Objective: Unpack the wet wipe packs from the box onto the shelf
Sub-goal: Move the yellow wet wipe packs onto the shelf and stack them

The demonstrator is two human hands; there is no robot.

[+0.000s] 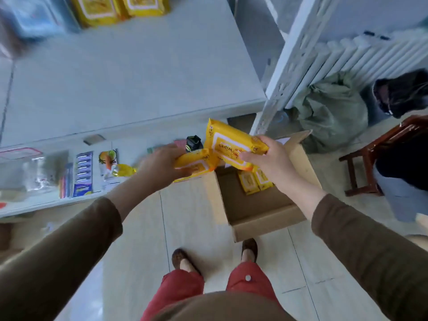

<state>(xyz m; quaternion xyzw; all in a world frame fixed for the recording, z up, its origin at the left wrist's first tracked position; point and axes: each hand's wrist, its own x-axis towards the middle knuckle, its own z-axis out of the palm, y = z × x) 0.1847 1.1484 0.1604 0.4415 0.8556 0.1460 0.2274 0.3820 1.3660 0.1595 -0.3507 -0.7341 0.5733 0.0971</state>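
Observation:
My right hand (pixel 266 158) grips a yellow wet wipe pack (pixel 228 141) above the open cardboard box (pixel 261 212) on the floor. My left hand (pixel 159 164) grips a second yellow wipe pack (pixel 196 162), held just left of the first one, over the box's left edge. Two more yellow packs (pixel 254 181) lie at the far end inside the box. Two yellow packs (pixel 115 9) lie at the back of the pale shelf board (pixel 129 77), which stretches out in front of me above the hands.
A lower shelf (pixel 58 202) at the left holds small packaged goods (pixel 83 174). A white perforated shelf post (pixel 287 66) rises to the right of the shelf board. Behind it are a green sack (pixel 331 110), a radiator, a wooden stool (pixel 379 156) and a seated person (pixel 403 158).

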